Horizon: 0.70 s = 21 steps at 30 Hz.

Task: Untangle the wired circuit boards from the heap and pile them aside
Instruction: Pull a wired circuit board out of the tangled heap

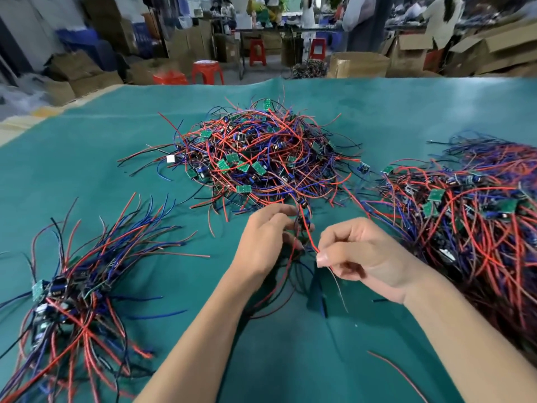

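A tangled heap (261,158) of small green circuit boards with red, blue and black wires lies mid-table on the green cloth (87,170). My left hand (267,239) grips a small dark board with its wires (302,222) just in front of the heap. A red wire (312,242) runs down from that board, and my right hand (360,257) pinches it between thumb and forefinger. At the near left lies a sorted pile (72,292), its boards bunched together and wires fanned out. More wires hang below my hands.
A second large mass of wired boards (470,216) fills the right side of the table. A loose red wire (398,370) lies near the front. Beyond the table edge stand cardboard boxes (357,64), red stools (207,71) and people in the background.
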Available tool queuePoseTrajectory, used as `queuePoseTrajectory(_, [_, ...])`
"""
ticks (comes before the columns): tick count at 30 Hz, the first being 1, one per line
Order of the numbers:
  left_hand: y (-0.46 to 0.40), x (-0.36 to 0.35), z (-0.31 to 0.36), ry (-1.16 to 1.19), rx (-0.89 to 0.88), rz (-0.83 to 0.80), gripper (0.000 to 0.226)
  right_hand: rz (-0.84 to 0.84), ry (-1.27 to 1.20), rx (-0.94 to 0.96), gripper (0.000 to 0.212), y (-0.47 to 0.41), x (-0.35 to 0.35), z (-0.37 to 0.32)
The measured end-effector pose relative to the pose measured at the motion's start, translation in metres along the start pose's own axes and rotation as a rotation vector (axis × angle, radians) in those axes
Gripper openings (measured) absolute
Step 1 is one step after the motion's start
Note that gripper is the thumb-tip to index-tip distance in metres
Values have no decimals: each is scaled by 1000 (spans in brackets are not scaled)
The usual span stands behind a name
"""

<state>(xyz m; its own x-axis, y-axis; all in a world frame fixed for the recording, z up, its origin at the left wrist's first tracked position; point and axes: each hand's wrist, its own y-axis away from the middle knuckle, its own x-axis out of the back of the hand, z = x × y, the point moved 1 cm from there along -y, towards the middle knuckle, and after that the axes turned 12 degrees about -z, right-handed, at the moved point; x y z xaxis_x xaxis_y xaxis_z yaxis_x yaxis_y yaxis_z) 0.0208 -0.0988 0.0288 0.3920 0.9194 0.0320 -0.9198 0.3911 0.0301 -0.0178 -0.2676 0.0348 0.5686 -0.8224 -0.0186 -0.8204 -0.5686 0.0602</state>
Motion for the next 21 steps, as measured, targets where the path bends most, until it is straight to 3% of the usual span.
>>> queuePoseTrajectory(7, [-3, 4, -6, 25, -34, 96, 15, 61, -1, 24, 15, 0, 1, 0])
queuePoseTrajectory(9, [-3, 5, -5, 78, -40, 132, 15, 183, -34, 47, 12, -2, 4, 1])
queuePoseTrajectory(12, [-3, 4, -4, 131, -28, 160, 16, 541, -62, 84, 20, -2, 18, 2])
queuePoseTrajectory(14, [-2, 4, -2, 179, -64, 173, 14, 727, 205, 37, 21, 2, 29, 5])
queuePoseTrajectory(17, [1, 3, 3, 244, -262, 227, 15, 885, 632, -44, 26, 5, 31, 7])
queuePoseTrajectory(19, [2, 2, 5, 231, -328, 209, 13, 935, 706, -42, 44, 6, 30, 7])
queuePoseTrajectory(21, [3, -1, 6, 274, -304, 115, 14, 926, 625, 12, 57, 6, 31, 6])
